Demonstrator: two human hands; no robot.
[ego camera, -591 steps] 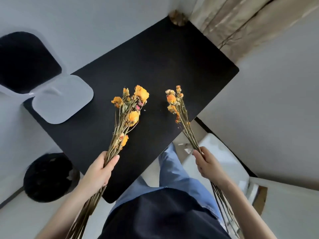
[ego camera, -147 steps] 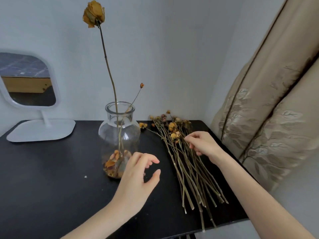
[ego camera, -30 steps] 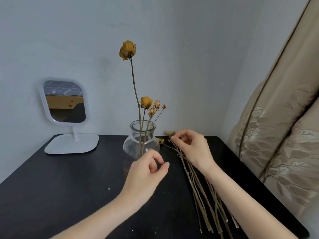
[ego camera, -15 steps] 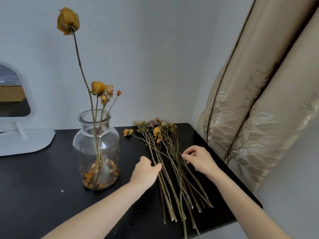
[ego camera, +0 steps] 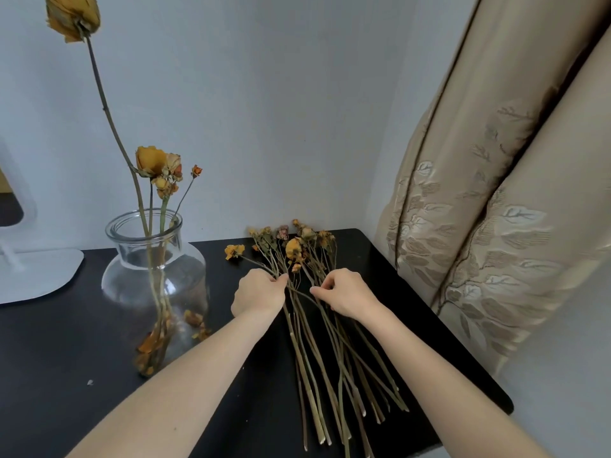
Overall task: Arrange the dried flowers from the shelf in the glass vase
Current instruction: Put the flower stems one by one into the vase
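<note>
The flat black desk (ego camera: 66,358) carries a clear round glass vase (ego camera: 132,259) with a few dried stems (ego camera: 142,206) upright in it. Just to its right lies a loose bundle of long-stemmed dried flowers (ego camera: 317,358). Both forearms stretch forward; the left hand (ego camera: 258,294) and the right hand (ego camera: 347,294) each have the grip clenched on stems of this bundle, below the blooms.

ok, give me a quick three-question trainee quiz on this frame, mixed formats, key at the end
1. True or false: the glass vase is empty.
2. The loose stems lie on the table: A) left of the vase, B) right of the vase, C) behind the vase.
3. Fill in: the left hand and right hand both pinch the ____.
Key: 1 false, it holds several flowers; 2 B; 3 loose stems.
</note>
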